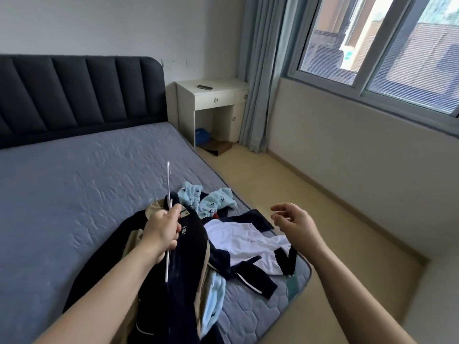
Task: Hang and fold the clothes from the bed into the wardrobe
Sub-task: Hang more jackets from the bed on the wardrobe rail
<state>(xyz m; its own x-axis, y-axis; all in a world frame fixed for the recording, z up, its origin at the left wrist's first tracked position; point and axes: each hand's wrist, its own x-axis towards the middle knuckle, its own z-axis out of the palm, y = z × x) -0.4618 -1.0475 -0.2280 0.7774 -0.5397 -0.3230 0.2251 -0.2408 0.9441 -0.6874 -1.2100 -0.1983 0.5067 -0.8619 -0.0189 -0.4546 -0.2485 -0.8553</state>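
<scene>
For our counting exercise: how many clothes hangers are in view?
1: the white hanger, gripped by the left hand against the dark jacket. Others may lie hidden under clothes.

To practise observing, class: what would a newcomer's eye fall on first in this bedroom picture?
First, the left hand, low in the middle, gripping a white hanger over a navy and beige jacket. Beside it, the right hand hovers open above a heap of white, navy and light blue clothes at the corner of the bed. A big window fills the upper right.

Matt quilted bed [74, 194] (cloth)
</scene>
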